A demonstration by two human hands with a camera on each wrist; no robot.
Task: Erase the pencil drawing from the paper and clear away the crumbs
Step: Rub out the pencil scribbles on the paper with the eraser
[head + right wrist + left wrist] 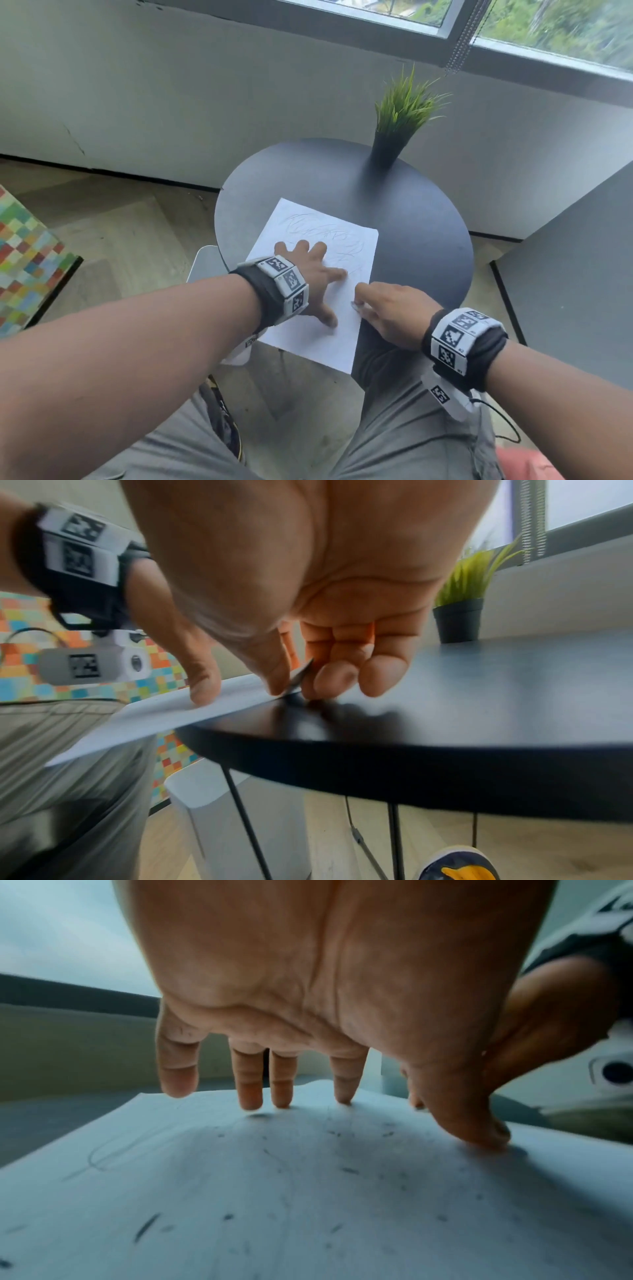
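A white paper (318,329) with a faint pencil scribble (329,236) lies on the round dark table (411,212), its near end hanging over the table's edge. My left hand (315,281) presses on it with spread, straight fingers (250,1085). Dark eraser crumbs (349,1171) are scattered on the sheet under that palm. My right hand (363,303) pinches a small pale eraser (356,306) at the paper's right edge. In the right wrist view the eraser (301,676) shows as a thin wedge between thumb and fingers (332,680), touching the paper's edge (219,710).
A potted green plant (394,137) stands at the table's far side. A white bin (205,263) sits under the table's left side. A checkered box (24,253) stands on the floor at left, a grey cabinet (565,274) at right.
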